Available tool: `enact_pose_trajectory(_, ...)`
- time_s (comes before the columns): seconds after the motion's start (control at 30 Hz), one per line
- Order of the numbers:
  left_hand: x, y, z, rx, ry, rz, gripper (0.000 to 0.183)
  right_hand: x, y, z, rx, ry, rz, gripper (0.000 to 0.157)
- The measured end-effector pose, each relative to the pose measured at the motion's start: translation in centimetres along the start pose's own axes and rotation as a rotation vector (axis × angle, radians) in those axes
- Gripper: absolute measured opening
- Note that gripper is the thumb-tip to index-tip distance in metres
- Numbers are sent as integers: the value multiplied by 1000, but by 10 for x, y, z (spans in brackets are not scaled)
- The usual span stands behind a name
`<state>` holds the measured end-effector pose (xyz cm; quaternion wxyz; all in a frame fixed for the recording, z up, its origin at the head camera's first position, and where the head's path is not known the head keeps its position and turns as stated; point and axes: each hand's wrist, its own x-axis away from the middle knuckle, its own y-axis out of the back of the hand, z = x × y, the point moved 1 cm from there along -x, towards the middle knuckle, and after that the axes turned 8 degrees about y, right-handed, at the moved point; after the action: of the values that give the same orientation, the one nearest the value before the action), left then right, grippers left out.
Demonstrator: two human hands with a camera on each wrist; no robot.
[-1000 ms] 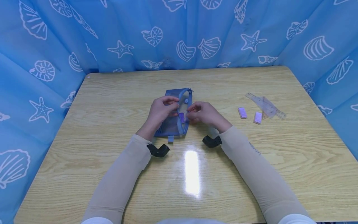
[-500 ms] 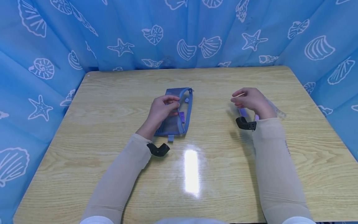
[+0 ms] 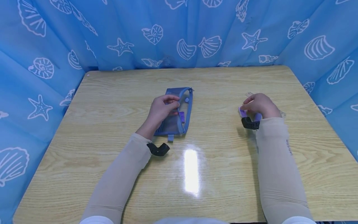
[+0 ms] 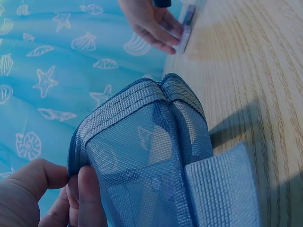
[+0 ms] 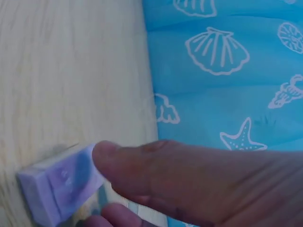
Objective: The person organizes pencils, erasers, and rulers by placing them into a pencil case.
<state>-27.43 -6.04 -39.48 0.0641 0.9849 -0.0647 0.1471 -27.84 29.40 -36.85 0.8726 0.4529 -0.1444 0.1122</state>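
A blue mesh pencil case (image 3: 173, 126) lies with its zipper mouth spread apart. My left hand (image 3: 163, 109) pinches the rim of its opening between thumb and fingers; the left wrist view shows this grip on the mesh (image 4: 132, 142) up close. Through the mouth, a purple item (image 3: 182, 117) and a small round blue piece (image 3: 186, 100) show. Over on the right, my right hand (image 3: 260, 104) has its thumb and fingers at one end of a purple-and-white eraser (image 5: 66, 184). The thumb lies against its face, while the fingers' contact is partly hidden.
A second purple eraser (image 3: 258, 117) lies close by, partly covered by my right wrist. Clear rulers (image 3: 282, 113) sit behind that hand, mostly hidden. The wooden table (image 3: 112, 93) ends at a blue shell-print curtain (image 3: 167, 37).
My right hand has left the pencil case, swung right across the table and come down onto the nearer-left eraser. My left hand keeps its hold on the pencil case.
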Motion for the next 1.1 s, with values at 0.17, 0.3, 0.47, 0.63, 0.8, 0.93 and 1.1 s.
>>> enact_pose_trajectory(0.17, -1, 0, -2, -1, -11, 5, 28, 0, -1, 1, 48, 4, -15, 43)
enact_pose_trajectory(0.3, 0, 0, -2, -1, -14, 3, 28, 2, -3, 6, 35, -5, -16, 36)
enact_pose_trajectory(0.47, 1, 0, -2, -1, -13, -4, 27, 3, -9, 11, 42, -10, -22, 28)
enact_pose_trajectory(0.63, 0, 0, -1, 7, 1, -4, 27, 1, -12, 13, 77, -21, -25, 30)
enact_pose_trajectory(0.8, 0, 0, -2, 2, 0, -8, 26, 0, -10, 12, 73, -19, -17, 33)
enact_pose_trajectory(0.93, 0, 0, -2, 3, -2, -1, 27, -1, -10, 10, 34, -17, -14, 34)
enact_pose_trajectory(1.1, 0, 0, -2, 3, -5, 4, 28, -2, -13, 9, -28, -21, -29, 33)
